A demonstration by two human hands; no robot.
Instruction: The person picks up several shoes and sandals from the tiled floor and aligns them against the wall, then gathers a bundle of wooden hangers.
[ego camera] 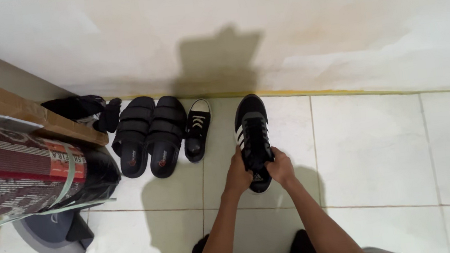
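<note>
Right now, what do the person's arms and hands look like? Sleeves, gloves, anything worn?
Both forearms are bare up to the frame's bottom edge: no sleeves in view. The left hand and right hand have no gloves. No watch, band or ring shows on either wrist or the fingers, though the fingers are small and partly hidden. No markings visible.
</note>
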